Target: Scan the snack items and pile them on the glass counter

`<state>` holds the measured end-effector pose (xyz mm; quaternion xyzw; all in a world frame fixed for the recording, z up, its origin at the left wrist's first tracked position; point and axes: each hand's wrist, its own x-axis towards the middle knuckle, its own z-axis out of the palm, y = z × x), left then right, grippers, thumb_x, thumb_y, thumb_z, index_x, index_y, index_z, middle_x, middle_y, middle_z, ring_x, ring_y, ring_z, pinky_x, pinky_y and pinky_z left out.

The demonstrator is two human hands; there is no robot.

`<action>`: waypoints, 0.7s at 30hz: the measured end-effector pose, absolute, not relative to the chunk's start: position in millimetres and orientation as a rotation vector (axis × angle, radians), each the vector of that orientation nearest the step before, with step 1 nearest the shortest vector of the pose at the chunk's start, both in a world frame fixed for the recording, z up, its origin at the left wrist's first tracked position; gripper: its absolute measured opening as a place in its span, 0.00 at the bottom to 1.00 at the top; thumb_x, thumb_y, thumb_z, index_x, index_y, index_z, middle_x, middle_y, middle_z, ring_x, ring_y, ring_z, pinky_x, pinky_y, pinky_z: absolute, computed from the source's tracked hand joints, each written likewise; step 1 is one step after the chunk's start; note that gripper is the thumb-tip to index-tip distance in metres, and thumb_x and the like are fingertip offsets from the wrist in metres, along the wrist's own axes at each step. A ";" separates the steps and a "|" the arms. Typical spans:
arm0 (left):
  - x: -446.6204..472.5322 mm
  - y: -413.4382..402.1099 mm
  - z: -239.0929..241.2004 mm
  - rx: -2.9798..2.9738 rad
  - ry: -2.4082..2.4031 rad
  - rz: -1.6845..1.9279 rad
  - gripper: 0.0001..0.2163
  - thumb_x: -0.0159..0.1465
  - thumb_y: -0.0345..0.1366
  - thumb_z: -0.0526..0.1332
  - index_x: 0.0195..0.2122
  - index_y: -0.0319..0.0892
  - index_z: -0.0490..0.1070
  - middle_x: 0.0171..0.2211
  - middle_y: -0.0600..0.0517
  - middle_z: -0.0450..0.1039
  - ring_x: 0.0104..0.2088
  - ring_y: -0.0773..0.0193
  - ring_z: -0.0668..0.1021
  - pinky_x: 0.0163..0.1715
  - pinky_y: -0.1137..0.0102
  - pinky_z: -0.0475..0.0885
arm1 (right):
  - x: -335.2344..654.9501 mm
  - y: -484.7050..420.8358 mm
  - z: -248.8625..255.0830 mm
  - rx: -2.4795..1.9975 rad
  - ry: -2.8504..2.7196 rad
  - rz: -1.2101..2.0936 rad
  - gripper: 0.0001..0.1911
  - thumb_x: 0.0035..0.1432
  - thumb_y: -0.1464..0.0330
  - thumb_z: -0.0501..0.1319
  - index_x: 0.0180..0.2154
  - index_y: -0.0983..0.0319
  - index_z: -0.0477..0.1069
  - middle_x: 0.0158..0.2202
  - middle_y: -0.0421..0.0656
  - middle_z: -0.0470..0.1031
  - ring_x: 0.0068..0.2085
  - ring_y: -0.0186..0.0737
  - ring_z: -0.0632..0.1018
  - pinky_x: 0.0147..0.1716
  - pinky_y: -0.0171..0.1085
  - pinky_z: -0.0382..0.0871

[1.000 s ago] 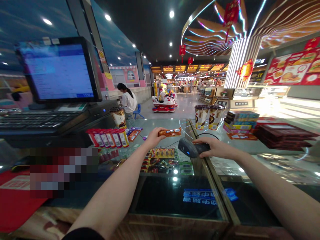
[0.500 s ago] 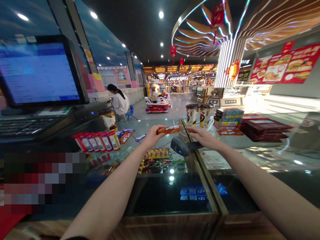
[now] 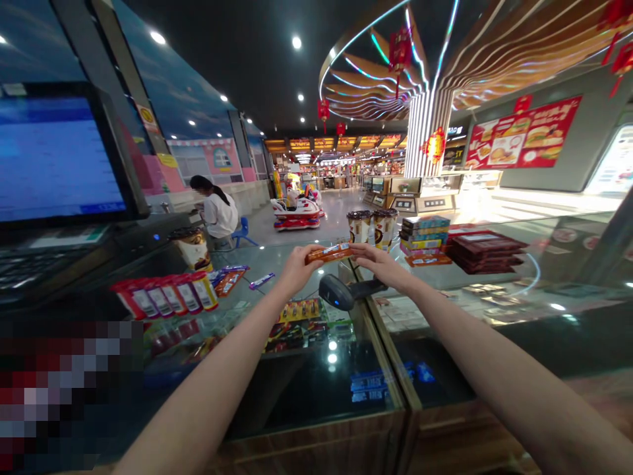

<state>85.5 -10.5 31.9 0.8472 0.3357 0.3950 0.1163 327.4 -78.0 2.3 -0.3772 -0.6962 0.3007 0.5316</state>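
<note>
Orange in its wrapper, the bar [image 3: 329, 253] is held level in the air over the glass counter [image 3: 297, 376], with the left hand [image 3: 293, 269] curled closed around its left end and the right hand [image 3: 378, 264] pinching its right end between thumb and fingertips. Just below the bar, a dark scanner [image 3: 339, 292] lies on the counter, near the right hand but not touching it. A row of red packets [image 3: 163, 297] stands to the left below the monitor [image 3: 54, 158], and two cups [image 3: 370, 227] and a stack of boxes [image 3: 420, 234] sit beyond the hands.
</note>
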 end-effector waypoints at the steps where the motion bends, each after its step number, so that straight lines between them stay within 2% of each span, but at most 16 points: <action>1: 88.3 -11.0 34.7 2.472 0.986 1.147 0.16 0.59 0.30 0.64 0.49 0.45 0.75 0.44 0.50 0.77 0.46 0.57 0.76 0.50 0.61 0.70 | 328.8 -80.2 4.6 -0.909 -1.640 0.717 0.26 0.58 0.67 0.61 0.59 0.56 0.69 0.58 0.44 0.74 0.58 0.43 0.74 0.62 0.50 0.61; 5: 103.6 -16.0 49.2 2.432 1.014 1.148 0.16 0.58 0.31 0.65 0.49 0.44 0.75 0.43 0.50 0.78 0.43 0.58 0.77 0.48 0.63 0.71 | 334.4 -88.1 13.8 -0.963 -1.525 0.710 0.27 0.57 0.66 0.62 0.59 0.56 0.70 0.58 0.44 0.73 0.56 0.43 0.75 0.61 0.50 0.62; 9: 124.1 -22.8 60.1 2.334 1.076 1.218 0.17 0.57 0.32 0.66 0.49 0.42 0.73 0.42 0.49 0.78 0.41 0.59 0.77 0.46 0.63 0.72 | 341.9 -89.3 18.0 -0.981 -1.353 0.777 0.27 0.55 0.65 0.63 0.58 0.56 0.71 0.57 0.43 0.75 0.52 0.42 0.76 0.56 0.47 0.68; 16: 160.9 -35.6 65.7 2.256 1.282 1.405 0.21 0.51 0.33 0.72 0.46 0.39 0.72 0.42 0.46 0.72 0.45 0.58 0.74 0.49 0.63 0.69 | 366.4 -89.2 20.9 -0.985 -1.199 0.822 0.25 0.53 0.68 0.64 0.54 0.58 0.74 0.58 0.45 0.74 0.52 0.39 0.76 0.52 0.43 0.70; 21: 190.6 -46.9 67.4 2.187 1.279 1.392 0.22 0.50 0.31 0.72 0.46 0.39 0.71 0.43 0.47 0.71 0.46 0.58 0.73 0.50 0.63 0.68 | 394.0 -99.2 22.1 -1.026 -1.188 0.789 0.24 0.54 0.70 0.64 0.54 0.59 0.74 0.54 0.45 0.77 0.47 0.37 0.78 0.50 0.42 0.72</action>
